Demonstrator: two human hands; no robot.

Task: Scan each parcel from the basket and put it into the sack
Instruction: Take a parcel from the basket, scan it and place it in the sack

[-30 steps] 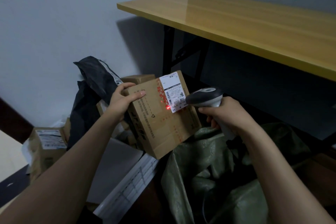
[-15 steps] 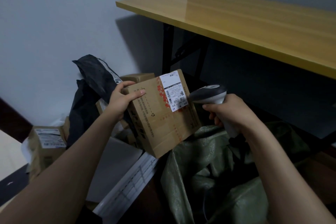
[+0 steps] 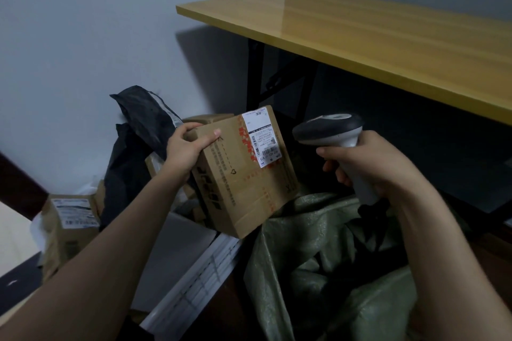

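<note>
The red scan light seen on the label (image 3: 261, 140) a second ago is gone, and the scanner (image 3: 331, 133), gripped in the right hand (image 3: 368, 163), has drawn back rightward from the cardboard parcel (image 3: 243, 174). The left hand (image 3: 185, 147) clamps the parcel's upper-left corner, holding it just above the green sack's (image 3: 318, 243) mouth. The scan appears complete; the drop remains.

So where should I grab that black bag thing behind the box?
Probably the crumpled top of the black bag, reaching in from above on the left. It sticks up free there, while its lower part is wedged behind the cardboard box and other parcels.
</note>
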